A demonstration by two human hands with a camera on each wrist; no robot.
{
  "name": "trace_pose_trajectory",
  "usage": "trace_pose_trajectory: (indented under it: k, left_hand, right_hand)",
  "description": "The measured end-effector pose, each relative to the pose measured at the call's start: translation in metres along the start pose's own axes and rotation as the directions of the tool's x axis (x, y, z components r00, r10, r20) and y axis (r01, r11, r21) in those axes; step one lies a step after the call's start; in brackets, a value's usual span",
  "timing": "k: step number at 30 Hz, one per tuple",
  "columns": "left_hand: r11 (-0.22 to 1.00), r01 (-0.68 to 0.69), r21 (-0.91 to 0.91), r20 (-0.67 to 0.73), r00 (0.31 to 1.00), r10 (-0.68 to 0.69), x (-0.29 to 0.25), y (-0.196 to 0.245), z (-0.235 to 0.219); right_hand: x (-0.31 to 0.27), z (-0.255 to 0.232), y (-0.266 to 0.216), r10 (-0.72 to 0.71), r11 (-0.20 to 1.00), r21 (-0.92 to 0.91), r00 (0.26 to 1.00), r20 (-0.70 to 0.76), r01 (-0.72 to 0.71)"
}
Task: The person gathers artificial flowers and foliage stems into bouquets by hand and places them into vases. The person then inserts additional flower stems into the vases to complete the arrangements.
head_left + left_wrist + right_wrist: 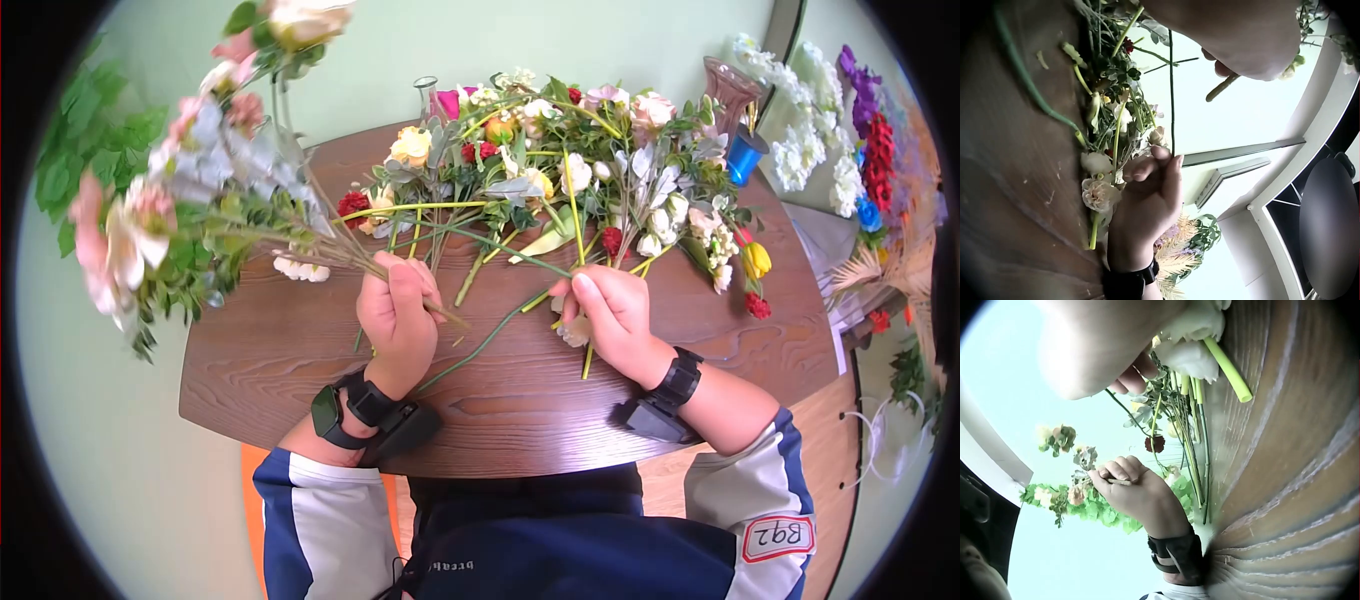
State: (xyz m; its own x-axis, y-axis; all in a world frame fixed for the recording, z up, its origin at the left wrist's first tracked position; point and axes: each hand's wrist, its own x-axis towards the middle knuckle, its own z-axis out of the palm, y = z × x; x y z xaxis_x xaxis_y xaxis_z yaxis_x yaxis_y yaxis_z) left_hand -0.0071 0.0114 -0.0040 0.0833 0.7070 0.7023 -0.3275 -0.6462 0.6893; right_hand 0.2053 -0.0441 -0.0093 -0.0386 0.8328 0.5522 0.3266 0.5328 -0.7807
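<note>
My left hand [398, 318] grips a bunch of artificial flowers [140, 235] by its brown stems, raised over the table's left side. Pink and cream blooms with grey-green leaves lean out to the upper left, and a cut stem end [1219, 89] pokes out below the fist. Between thumb and fingertips, my right hand [615, 312] pinches one end of a thin dark green stem [1172, 94]. From there it slants up and left across the table, towards my left hand's side; its far end is lost among other stems. A pale flower [1099, 195] lies below my right hand.
A heap of artificial flowers [575, 175] covers the back of the dark wooden table [500, 430]. Behind it stand a clear glass vase [427, 95], a pinkish vase [732, 90] and a blue cup [744, 158]. A loose green stem [480, 345] lies between my hands.
</note>
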Motion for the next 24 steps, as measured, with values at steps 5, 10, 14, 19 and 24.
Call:
trace_pose_trajectory:
  k: [5,10,14,19,24]
  left_hand:
    - [0.993,0.078,0.087,-0.036,0.996,-0.076,-0.002,0.002,0.004]
    - [0.987,0.094,0.133,-0.041,0.995,-0.089,-0.002,0.003,0.004]
    - [0.978,0.168,0.121,0.027,0.985,-0.172,-0.004,0.000,0.001]
    - [0.962,0.219,0.164,0.123,0.963,-0.240,-0.002,-0.007,0.007]
    - [0.891,0.374,0.257,0.348,0.824,-0.446,-0.004,-0.005,0.006]
  right_hand:
    - [-0.002,-0.002,-0.003,-0.240,0.968,-0.077,0.971,0.002,0.239]
    - [-0.010,0.002,0.001,-0.118,0.973,0.179,0.982,-0.146,0.144]
    - [-0.006,0.003,0.000,-0.084,0.965,0.228,0.978,-0.191,0.127]
    - [-0.002,0.002,-0.005,-0.007,0.996,0.090,0.993,0.116,-0.003]
    - [-0.002,0.008,0.001,-0.113,0.990,-0.032,0.914,0.391,0.136]
